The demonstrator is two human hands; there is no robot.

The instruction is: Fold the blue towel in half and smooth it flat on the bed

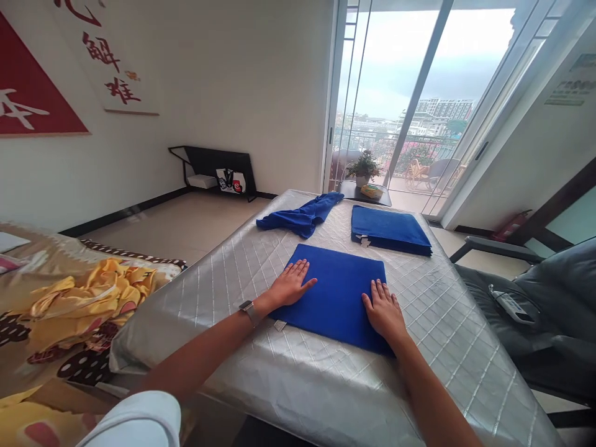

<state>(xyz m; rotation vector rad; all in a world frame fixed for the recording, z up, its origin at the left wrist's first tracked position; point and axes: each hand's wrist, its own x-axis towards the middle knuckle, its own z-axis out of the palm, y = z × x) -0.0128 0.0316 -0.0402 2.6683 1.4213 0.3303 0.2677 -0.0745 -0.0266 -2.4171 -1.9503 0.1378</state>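
A flat blue cloth (333, 298) lies spread as a near rectangle on the silver quilted table cover (223, 273), a small white tag showing at its near left corner. My left hand (291, 284) rests flat on its left side, fingers stretched out and a watch on the wrist. On the right edge, my right hand (384, 310) presses palm down with its fingers extended. Behind it to the right sits a neat stack of folded blue cloths (391, 228) with white tags. A crumpled blue cloth (302, 214) lies at the far left of the table.
Yellow patterned fabric (102, 288) is heaped on a bed to the left. A dark armchair (554, 310) holding a power strip (512, 305) stands at the right. Beyond the table are a potted plant (364, 166) and a glass sliding door (391, 81).
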